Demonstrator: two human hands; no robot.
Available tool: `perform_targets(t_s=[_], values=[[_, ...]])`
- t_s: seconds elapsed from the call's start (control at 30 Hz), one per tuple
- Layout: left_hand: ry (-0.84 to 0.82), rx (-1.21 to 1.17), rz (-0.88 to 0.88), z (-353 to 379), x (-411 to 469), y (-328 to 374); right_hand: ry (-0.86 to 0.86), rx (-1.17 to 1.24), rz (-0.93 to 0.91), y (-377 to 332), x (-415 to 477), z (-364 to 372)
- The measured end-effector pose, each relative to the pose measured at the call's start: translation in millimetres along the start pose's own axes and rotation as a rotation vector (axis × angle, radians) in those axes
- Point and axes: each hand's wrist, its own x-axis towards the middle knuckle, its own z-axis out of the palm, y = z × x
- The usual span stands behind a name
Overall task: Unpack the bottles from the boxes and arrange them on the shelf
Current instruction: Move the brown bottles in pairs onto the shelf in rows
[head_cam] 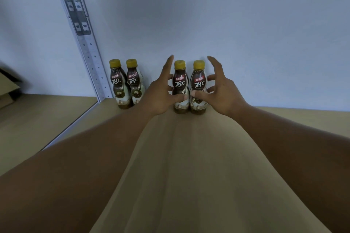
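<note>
While my left hand (pixel 162 91) and right hand (pixel 221 92) cup two bottles (pixel 180 86) that stand at the back of the shelf (pixel 189 157), thumbs touching them, I cannot tell if they grip or let go, so I think I am placing them and must next fetch more.

Labels read "KOPIKO 78°C" on the bottle pair (pixel 180 83) between the fingers (pixel 215 65) and the second bottle pair (pixel 117 83) left of them. Smaller print illegible.

Pair of yellow-capped plastic coffee bottles (pixel 180 83) at frame centre, back of beige wooden shelf (pixel 189 157); second pair (pixel 116 81) left, beside perforated metal upright (pixel 91 47).
</note>
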Motion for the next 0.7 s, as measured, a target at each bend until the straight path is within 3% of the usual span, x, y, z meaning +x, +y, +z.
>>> perform_targets(t_s=[0.2, 0.33, 0.47, 0.7], values=[[0.079, -0.129, -0.187, 11.5, -48.0, 2.6, -0.074, -0.039, 0.227, 12.7, -54.4, 3.6], [-0.022, -0.014, -0.24, 24.1, -98.8, 23.5, -0.222, -0.299, 0.227, 7.4, -102.9, 2.7], [-0.16, 0.286, -0.115, 36.0, -162.5, 43.9, -0.266, -0.463, 0.111, -14.9, -161.1, -6.4], [-0.151, 0.483, -0.008, 36.7, -266.3, 97.6, -0.207, -0.573, 0.104, -62.0, -280.8, -27.3]])
